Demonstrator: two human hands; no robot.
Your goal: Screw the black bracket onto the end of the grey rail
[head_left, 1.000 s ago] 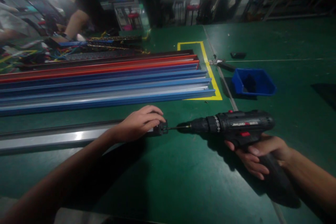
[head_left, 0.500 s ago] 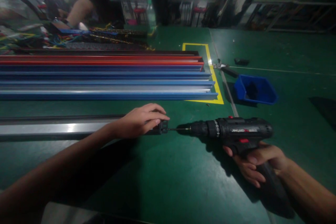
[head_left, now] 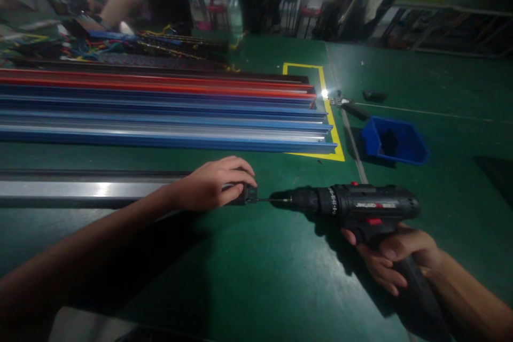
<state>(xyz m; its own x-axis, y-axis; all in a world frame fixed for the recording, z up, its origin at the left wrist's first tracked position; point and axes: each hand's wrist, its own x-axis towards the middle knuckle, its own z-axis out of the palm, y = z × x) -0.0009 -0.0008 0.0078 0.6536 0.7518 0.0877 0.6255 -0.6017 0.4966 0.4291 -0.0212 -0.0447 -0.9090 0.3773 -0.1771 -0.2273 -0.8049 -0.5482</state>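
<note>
Gripping red-trimmed black pistol-shaped drill with right hand; left hand grasping dark-ended shiny silver metal rail. Slim metal bit maybe touching, blurry tbh.

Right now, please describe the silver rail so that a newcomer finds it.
On the green surface, find the row of blue and red rails. Nearer the viewer lies the silver rail: set apart from that row, it alone has the drill pointing at its black end piece.

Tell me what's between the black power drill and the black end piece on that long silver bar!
In the head view, a thin metal bit runs from the black power drill to the black end piece.
</note>
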